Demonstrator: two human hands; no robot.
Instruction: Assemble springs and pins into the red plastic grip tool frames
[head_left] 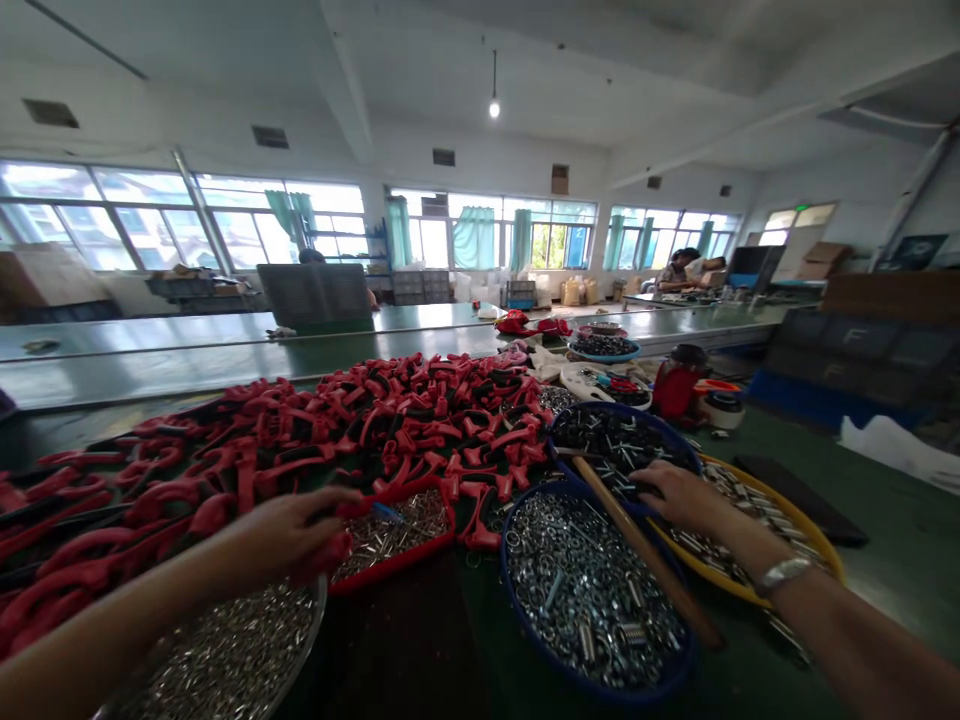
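Near left, steel tray (225, 650) of shiny rings, full. L hand (289, 535) clenched, pinching small red-and-blue bit (371, 510) over red tray (394, 540) of metal pieces. R hand (675, 490) curled over rim of far blue basket (622, 445) of bolts; can't tell if holding any. Near blue basket (592, 600) heaped w/ nuts & springs, wood stick (645, 555) across it. All bins well filled, none low. Beyond, big heap of glossy red-black curved handles (300, 440); far, co-worker (679, 270) at green bench (225, 345).

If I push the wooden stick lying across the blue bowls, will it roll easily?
Probably yes: the wooden stick looks round and smooth. It lies tilted over the blue bowl rim, so a push may also slide it sideways.
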